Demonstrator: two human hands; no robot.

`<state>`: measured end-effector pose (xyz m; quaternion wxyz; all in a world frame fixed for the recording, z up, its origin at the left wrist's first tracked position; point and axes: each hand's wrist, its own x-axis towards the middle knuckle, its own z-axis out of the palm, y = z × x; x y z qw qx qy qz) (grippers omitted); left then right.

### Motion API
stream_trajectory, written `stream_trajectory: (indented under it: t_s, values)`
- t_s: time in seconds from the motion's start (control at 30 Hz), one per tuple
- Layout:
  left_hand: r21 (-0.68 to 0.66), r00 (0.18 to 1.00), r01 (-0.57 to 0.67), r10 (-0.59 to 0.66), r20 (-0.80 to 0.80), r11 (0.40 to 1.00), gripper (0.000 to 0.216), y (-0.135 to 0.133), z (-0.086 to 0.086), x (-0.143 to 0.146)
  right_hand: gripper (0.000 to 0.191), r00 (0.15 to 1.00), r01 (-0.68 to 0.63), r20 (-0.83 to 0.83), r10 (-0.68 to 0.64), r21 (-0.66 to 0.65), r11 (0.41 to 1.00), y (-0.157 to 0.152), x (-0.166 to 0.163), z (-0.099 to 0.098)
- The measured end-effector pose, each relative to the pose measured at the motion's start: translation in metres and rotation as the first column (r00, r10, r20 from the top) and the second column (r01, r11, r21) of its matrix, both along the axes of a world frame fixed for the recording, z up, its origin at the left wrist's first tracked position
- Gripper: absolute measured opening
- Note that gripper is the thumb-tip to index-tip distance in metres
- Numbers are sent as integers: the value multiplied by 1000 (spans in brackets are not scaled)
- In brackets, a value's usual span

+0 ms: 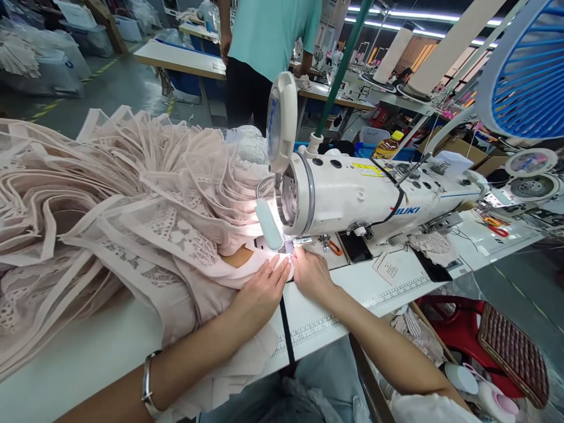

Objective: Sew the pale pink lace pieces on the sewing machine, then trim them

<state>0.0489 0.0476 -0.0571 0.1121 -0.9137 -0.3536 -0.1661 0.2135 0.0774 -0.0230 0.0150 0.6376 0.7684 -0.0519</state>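
Note:
My left hand (263, 286) lies flat with fingers stretched out on a pale pink lace fabric piece (207, 288), pressing it to the white table (88, 352) just in front of the needle. My right hand (308, 271) rests beside it, fingers curled and pinching the fabric edge near the presser foot (288, 247). The white JUKI sewing machine (365, 197) stands behind both hands, its small lamp (268, 223) lighting the seam. A large heap of pink lace pieces (110, 194) spreads to the left.
A person in a teal shirt (268, 35) stands at tables behind. A blue fan (529, 64) and thread cones (396, 53) are upper right. Orange scissors (496, 226) lie on the machine table. A red stool (458, 329) and woven cushion (513, 352) sit lower right.

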Motion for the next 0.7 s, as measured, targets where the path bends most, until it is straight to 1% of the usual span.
stream_trajectory:
  t_s: [0.07, 0.13, 0.2, 0.27, 0.3, 0.37, 0.43, 0.5, 0.6, 0.63, 0.7]
  values:
    - [19, 999, -14, 15, -43, 1000, 48, 0, 1, 1, 16, 1000, -8, -12, 8, -11, 1000, 0, 0, 2]
    - [41, 999, -19, 21, -50, 999, 47, 1, 3, 1, 17, 999, -29, -41, 28, -22, 999, 0, 3, 5]
    - [64, 999, -21, 23, -40, 998, 45, 3, 5, 2, 17, 990, -87, -116, 82, -42, 995, 0, 11, 10]
    - [77, 999, -10, 13, -31, 997, 43, 5, 8, 2, 16, 953, -206, -236, 192, -39, 978, -1, 22, 13]
    - [81, 1000, -2, 4, -26, 997, 43, 7, 8, 2, 17, 920, -275, -294, 260, -12, 961, -1, 28, 13]
    - [86, 1000, 14, -13, -17, 996, 42, 9, 9, 2, 26, 852, -376, -356, 385, 97, 922, -3, 39, 8]
    - [92, 1000, 22, -22, -8, 996, 42, 10, 8, 1, 33, 815, -413, -340, 469, 227, 882, -5, 45, 0]
    - [97, 999, 30, -32, 23, 995, 40, 11, 7, 1, 32, 809, -419, -291, 511, 325, 848, -6, 47, -9]
    - [59, 990, 44, -51, 129, 997, 35, 12, 7, 1, 30, 819, -435, -208, 536, 386, 814, -6, 42, -15]
    - [35, 985, 28, -34, 168, 999, 33, 12, 8, 0, 31, 826, -438, -178, 535, 393, 808, -6, 40, -14]
    - [-2, 979, -48, 47, 197, 999, 28, 14, 13, 0, 32, 858, -424, -110, 501, 397, 814, -6, 34, -12]
